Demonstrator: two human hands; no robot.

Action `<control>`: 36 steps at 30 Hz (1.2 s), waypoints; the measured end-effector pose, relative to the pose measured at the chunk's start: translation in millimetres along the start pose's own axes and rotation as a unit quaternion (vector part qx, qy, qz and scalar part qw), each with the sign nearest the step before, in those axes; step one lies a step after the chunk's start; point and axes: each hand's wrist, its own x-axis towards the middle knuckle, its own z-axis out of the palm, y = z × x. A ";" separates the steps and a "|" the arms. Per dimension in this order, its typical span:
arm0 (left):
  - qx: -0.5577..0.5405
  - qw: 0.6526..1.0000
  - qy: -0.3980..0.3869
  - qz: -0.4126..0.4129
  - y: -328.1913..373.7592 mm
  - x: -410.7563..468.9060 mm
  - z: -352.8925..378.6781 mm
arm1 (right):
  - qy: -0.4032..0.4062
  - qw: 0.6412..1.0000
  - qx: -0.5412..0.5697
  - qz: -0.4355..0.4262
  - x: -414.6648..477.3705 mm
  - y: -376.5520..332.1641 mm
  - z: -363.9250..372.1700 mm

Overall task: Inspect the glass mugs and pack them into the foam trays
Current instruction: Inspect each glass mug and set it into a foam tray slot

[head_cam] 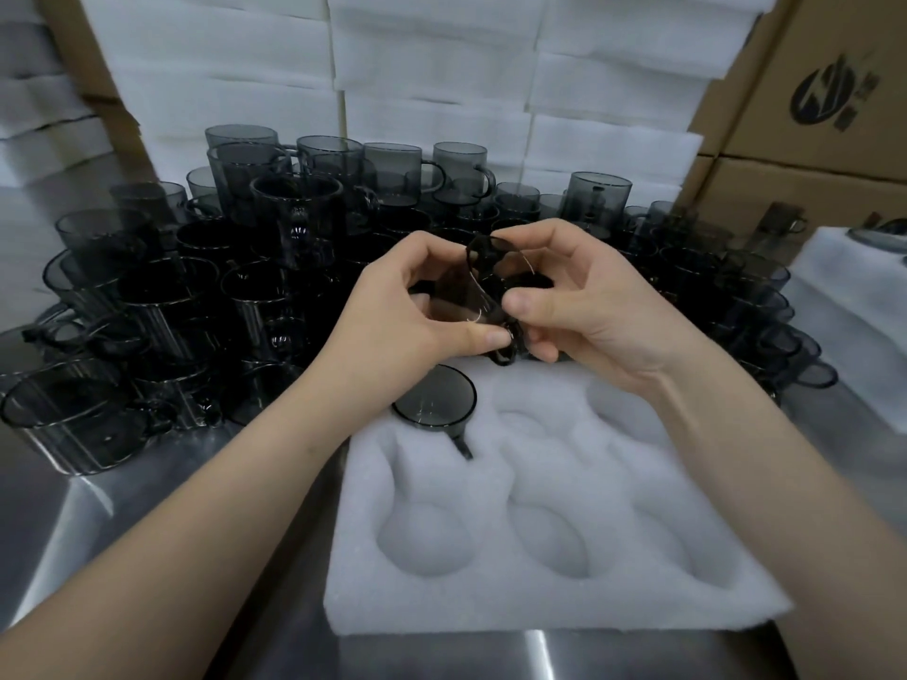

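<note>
While the steel counter (122,532) fills the lower frame, stacks of white foam sheets (432,66) wall off the top and cardboard boxes (810,90) climb the upper right. A dense crowd of smoky grey glass mugs (196,296) runs across the middle from the left edge to the right, some of them stacked. The foam tray (491,611) lies at lower centre, its moulded cavities in two rows. A second foam piece (844,287) sits at the right edge, and what it holds is too dim to tell. Both forearms come up from the bottom corners and meet at centre frame, over the tray's far edge. The left hand (407,311) and the right hand (589,296) share one held mug (483,292), fingers curled round its body and both thumbs pressed near the dark handle loop at its lower end. It seems tipped for inspection rather than upright, though the dark glass makes its exact axis hard to read. One packed mug (434,402) already sits mouth up in the upper left cavity, just below the left hand, with its handle lying toward the lower right in the foam slot. The nearest free cavity is the upper middle one, directly beneath the held mug and just right of the packed one. Placing it there likely means a short drop toward the bottom of the frame, with the mug turned mouth up and its handle matched to the slot. Both hands are about equally near, the right slightly more over the open cavity.
</note>
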 end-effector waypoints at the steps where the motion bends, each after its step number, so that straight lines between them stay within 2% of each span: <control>1: 0.016 1.000 -0.001 0.003 -0.3 0.0 0.3 | 0.020 0.999 -0.044 -0.007 -0.3 0.1 2.0; 3: 0.051 0.999 -0.005 0.015 -0.2 -0.1 1.8 | 0.059 0.991 -0.118 -0.021 -1.6 -0.4 7.5; 7: 0.130 0.991 0.003 0.041 2.5 -1.4 5.4 | 0.139 0.969 -0.190 -0.078 -1.4 0.4 16.3; 9: 0.142 0.989 0.012 0.049 3.3 -2.2 6.4 | 0.165 0.968 -0.176 -0.075 -0.6 1.0 17.5; 10: 0.131 0.990 0.023 0.048 3.3 -2.5 6.8 | 0.164 0.976 -0.131 -0.061 -0.3 0.6 16.7; 12: 0.089 0.994 0.052 0.042 2.4 -2.5 6.7 | 0.131 0.991 -0.003 -0.032 0.7 -0.5 14.0; 14: 0.059 0.994 0.080 0.041 1.3 -2.8 5.4 | 0.091 0.995 0.047 -0.004 1.3 -0.5 10.9; 19: 0.086 0.986 0.124 0.073 0.6 -3.8 3.9 | -0.009 0.999 -0.030 0.036 -0.7 5.5 12.3; 24: 0.127 0.986 0.078 0.081 1.6 -3.6 2.0 | -0.034 0.999 0.004 0.017 -2.9 3.7 8.6; 30: 0.047 0.993 0.073 0.078 5.9 -4.6 3.9 | -0.044 0.998 0.051 0.014 -3.4 6.6 6.2; 36: -0.041 0.992 0.103 0.065 5.6 -5.0 1.4 | -0.059 0.996 0.039 -0.060 -5.5 3.1 7.7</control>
